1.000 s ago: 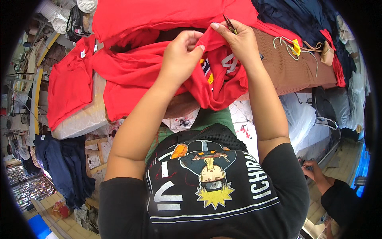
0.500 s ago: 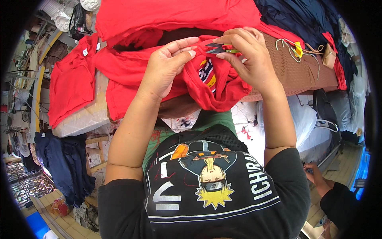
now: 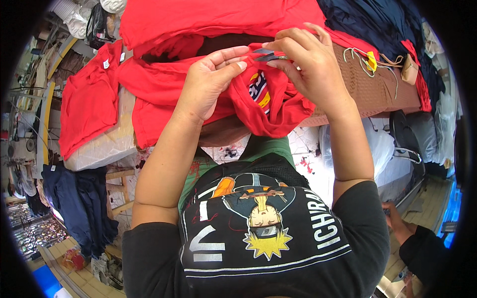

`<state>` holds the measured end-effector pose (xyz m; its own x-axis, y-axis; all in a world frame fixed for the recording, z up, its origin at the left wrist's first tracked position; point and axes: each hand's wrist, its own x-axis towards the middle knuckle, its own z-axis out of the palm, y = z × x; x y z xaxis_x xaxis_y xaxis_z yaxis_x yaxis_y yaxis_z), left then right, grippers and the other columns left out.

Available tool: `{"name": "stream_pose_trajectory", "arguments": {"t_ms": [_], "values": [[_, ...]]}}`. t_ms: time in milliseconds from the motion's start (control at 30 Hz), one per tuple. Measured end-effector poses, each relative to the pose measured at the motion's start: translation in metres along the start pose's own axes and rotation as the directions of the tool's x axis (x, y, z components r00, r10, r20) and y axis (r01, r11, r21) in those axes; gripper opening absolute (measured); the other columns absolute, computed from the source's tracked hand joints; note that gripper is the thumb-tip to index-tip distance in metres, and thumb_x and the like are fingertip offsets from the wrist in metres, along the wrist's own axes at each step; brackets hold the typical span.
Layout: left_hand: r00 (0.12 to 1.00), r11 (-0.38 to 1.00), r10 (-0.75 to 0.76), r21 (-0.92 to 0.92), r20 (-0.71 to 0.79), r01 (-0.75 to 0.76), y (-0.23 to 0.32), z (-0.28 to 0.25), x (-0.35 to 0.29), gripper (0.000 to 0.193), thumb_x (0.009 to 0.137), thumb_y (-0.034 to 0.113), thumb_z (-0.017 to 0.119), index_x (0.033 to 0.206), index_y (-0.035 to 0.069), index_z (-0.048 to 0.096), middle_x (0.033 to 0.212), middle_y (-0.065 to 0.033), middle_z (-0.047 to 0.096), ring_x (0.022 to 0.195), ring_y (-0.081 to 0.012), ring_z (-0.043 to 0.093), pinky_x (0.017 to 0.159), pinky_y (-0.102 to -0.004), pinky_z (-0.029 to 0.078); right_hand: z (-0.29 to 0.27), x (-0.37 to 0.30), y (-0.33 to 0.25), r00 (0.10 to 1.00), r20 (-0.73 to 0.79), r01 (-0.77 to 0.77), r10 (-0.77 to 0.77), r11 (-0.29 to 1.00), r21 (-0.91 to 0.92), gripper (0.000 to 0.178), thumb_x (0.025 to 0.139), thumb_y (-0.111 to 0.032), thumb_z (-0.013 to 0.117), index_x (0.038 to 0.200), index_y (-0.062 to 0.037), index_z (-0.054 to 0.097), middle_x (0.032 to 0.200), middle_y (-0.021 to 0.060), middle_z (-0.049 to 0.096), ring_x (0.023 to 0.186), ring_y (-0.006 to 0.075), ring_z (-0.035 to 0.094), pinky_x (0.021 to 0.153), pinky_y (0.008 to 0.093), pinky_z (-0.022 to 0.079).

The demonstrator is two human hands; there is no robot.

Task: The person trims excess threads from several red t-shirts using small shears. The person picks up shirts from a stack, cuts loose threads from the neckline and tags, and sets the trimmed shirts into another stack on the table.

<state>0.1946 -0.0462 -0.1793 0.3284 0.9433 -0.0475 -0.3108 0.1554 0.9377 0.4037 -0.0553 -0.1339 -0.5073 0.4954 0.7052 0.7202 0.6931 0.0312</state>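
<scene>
Closing the snips [image 3: 267, 57] so near the left hand [image 3: 206, 87] could nick it or the red shirt [image 3: 273, 126], slack over the near edge of the table [image 3: 372, 94]. The right hand [image 3: 315, 72] is clamped on the snips; whether the left pinches the shirt, I cannot tell.

a garment [image 3: 273, 126] lay across the desk [image 3: 380, 97], hanging over its near edge. the left hand [image 3: 201, 87] was above the garment's middle; the right hand [image 3: 315, 74] was right of it, with snips [image 3: 267, 56] in its fingers pointing left. behind both lay a heap of cloth [image 3: 218, 20], with a second heap [image 3: 372, 22] to its right. a pouch [image 3: 410, 71] lay at the desk's right end. at left, a shirt [image 3: 92, 104] lay on a package [image 3: 102, 157]. a bag [image 3: 381, 154] stood right of the right forearm.
</scene>
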Motion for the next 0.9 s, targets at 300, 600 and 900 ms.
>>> {"name": "stream_pose_trajectory", "arguments": {"t_ms": [300,600,900], "values": [[0.615,0.246,0.789,0.927,-0.022,-0.283,0.106,-0.114,0.088,0.039,0.086,0.022,0.070,0.120,0.005,0.063,0.115,-0.0073,0.066,0.106,-0.0169,0.060,0.095,-0.0301,0.044,-0.018,-0.019,0.056,0.810,-0.251,-0.412,0.530,0.818,0.401,0.025,0.083,-0.008,0.072,0.107,-0.0048,0.065,0.092,0.0001,0.064,0.076,0.0052,0.055,0.070,0.0209,0.046],[0.839,0.702,0.523,0.635,-0.152,-0.323,0.040,-0.079,-0.005,0.025,0.095,0.009,0.057,0.116,-0.003,0.062,0.111,-0.0095,0.065,0.102,-0.0146,0.062,0.093,-0.0268,0.047,-0.007,-0.149,0.094,0.458,-0.163,-0.730,0.874,0.474,0.492,0.028,0.080,-0.017,0.077,0.102,-0.0034,0.067,0.089,0.0013,0.066,0.081,0.0095,0.058,0.075,0.0240,0.047],[0.951,0.091,0.274,0.980,0.145,-0.176,-0.076,-0.015,0.003,0.056,0.079,0.041,0.073,0.111,-0.005,0.063,0.100,-0.0210,0.068,0.099,-0.0317,0.066,0.087,-0.0351,0.048,0.045,-0.130,0.058,0.614,0.093,-0.782,0.784,0.589,0.203,0.044,0.071,-0.026,0.076,0.111,-0.0110,0.066,0.102,0.0161,0.063,0.097,0.0319,0.062,0.083,0.0391,0.050]]}}
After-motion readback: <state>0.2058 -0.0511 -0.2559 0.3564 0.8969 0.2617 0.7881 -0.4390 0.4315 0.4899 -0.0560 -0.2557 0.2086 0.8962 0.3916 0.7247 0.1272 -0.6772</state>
